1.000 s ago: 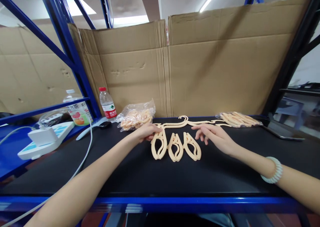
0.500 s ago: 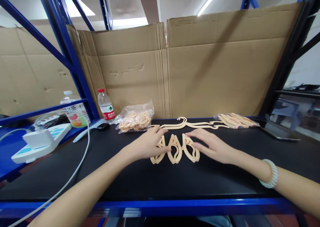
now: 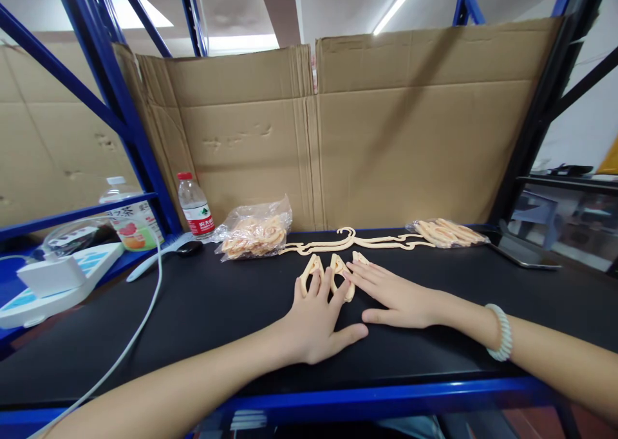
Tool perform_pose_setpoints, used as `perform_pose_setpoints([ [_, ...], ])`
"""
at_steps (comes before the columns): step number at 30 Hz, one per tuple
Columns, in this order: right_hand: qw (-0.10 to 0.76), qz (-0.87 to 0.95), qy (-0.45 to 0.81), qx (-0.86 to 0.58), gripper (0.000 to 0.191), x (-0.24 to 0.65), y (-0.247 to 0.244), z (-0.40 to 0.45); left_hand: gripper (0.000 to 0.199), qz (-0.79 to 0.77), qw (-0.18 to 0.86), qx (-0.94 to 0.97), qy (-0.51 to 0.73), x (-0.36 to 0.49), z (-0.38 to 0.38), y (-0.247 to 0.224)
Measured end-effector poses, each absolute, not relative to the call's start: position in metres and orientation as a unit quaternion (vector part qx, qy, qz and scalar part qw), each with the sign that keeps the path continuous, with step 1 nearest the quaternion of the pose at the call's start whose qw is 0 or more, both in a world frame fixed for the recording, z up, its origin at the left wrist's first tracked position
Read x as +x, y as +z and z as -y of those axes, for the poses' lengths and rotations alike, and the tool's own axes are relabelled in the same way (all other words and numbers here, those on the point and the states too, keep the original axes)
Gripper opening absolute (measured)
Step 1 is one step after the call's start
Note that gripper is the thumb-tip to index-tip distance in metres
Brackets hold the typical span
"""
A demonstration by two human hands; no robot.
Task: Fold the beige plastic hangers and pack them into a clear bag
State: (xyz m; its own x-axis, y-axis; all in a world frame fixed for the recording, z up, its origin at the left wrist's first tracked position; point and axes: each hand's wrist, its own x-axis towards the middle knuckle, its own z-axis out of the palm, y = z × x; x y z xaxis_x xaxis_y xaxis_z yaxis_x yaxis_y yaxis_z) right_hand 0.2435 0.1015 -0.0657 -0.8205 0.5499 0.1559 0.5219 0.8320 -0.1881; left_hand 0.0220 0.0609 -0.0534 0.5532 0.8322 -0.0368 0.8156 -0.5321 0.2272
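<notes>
Three folded cream hangers lie side by side on the black tabletop (image 3: 232, 323). Fingers of my left hand (image 3: 319, 317) are spread over the left folded hanger (image 3: 309, 273) and the middle folded hanger (image 3: 340, 266). My right hand (image 3: 393, 292) lies flat over the right folded hanger (image 3: 359, 257), covering most of it, its fingertips beside the middle one. Both hands have their fingers apart. Behind them, unfolded cream hangers (image 3: 328, 244) stretch along the back of the table.
Plastic bags of cream hangers lie at back left (image 3: 255, 233) and back right (image 3: 447, 232). A red-capped bottle (image 3: 196, 207), a power strip (image 3: 62, 297) and a white cable (image 3: 145, 326) are at left. A flat dark device (image 3: 524, 252) lies at right. Cardboard (image 3: 410, 136) stands behind.
My left hand has moved right and toward the front edge, its fingers now over the left and middle folded hangers. My right hand has flattened over the right one. The view has shifted slightly.
</notes>
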Motion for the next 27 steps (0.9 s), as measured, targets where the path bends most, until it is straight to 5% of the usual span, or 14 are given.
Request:
perform_pose_setpoints([
  [8,0.103,0.946,0.061,-0.303,0.074,0.244,-0.070,-0.113,0.080,-0.493,0.092,0.862,0.072,0.022,-0.072,-0.059],
  [27,0.409,0.839,-0.069,-0.352,0.032,0.284,-0.060,-0.153,0.081,-0.522,0.026,0.850,0.059,0.010,-0.078,-0.057],
])
